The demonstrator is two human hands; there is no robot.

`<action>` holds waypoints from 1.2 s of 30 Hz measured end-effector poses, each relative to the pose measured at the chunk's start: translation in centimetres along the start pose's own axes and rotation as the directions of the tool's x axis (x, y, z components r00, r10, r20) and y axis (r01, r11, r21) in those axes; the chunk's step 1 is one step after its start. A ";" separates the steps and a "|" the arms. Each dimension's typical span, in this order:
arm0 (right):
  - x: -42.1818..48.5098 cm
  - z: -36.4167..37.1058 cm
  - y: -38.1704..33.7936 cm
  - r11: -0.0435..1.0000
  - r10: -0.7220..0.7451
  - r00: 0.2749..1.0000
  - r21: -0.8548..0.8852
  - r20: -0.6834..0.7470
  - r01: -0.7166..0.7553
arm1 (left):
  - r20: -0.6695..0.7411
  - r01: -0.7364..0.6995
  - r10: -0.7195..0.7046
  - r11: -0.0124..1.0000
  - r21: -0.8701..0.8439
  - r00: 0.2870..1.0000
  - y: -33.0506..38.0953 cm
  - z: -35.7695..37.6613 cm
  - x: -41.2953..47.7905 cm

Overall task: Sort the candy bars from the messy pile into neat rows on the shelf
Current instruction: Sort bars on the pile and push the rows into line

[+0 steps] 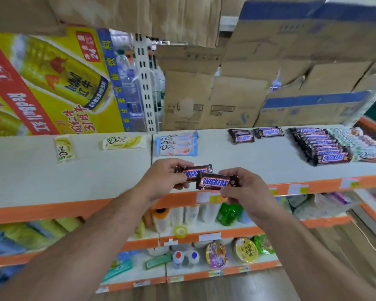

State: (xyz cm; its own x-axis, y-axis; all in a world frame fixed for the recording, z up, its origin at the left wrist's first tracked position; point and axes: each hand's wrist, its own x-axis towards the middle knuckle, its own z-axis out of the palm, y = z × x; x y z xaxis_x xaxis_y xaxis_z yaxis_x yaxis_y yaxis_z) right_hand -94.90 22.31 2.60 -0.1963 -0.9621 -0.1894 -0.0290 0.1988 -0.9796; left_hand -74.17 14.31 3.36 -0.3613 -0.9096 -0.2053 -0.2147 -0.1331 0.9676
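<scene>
Overlapping Snickers bars (pixel 214 182), one per hand (pixel 161 179)

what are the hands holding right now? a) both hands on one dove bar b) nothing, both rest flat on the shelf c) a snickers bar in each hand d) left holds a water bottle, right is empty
c: the left hand pinches one Snickers bar and the right hand pinches a second Snickers bar overlapping it, in front of the shelf.
</scene>
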 end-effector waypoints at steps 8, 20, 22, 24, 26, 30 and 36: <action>1.9 -11.4 0.1 0.999 0.019 1.000 -0.031 0.004 -0.019 | -0.023 0.031 -0.031 0.999 0.024 0.999 1.9 10.2 4.6; 8.2 -17.4 0.8 0.998 0.052 0.997 -0.026 -0.053 -0.054 | -0.062 0.086 -0.082 0.995 0.060 0.995 3.2 14.8 13.5; 9.4 -17.7 0.5 0.998 0.054 0.997 -0.025 -0.063 -0.055 | -0.061 0.096 -0.092 0.994 0.054 0.994 3.1 15.1 15.4; 10.8 -17.9 0.3 0.998 0.052 0.996 -0.038 -0.079 -0.055 | -0.066 0.100 -0.098 0.994 0.039 0.993 2.8 15.3 17.3; 12.2 -18.1 0.3 0.998 0.054 0.994 -0.036 -0.096 -0.057 | -0.071 0.096 -0.092 0.994 0.047 0.993 2.4 15.5 18.9; 14.0 -18.3 1.1 0.997 0.077 0.994 -0.017 -0.084 -0.079 | -0.079 0.111 -0.104 0.990 0.083 0.991 2.0 15.9 21.1; 17.5 -19.9 1.2 0.993 0.111 0.994 -0.039 -0.014 -0.112 | -0.170 0.084 -0.040 0.963 0.255 0.985 1.7 16.8 24.0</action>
State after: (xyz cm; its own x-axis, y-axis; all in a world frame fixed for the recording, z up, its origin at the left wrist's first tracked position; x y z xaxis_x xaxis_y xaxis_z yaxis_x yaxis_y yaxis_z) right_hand -117.91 9.49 -0.59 -0.2118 -0.9313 -0.2964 -0.0448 0.3122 -0.9490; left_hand -98.46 -1.16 -2.42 -0.1930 -0.9571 -0.2162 -0.4686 -0.1037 0.8773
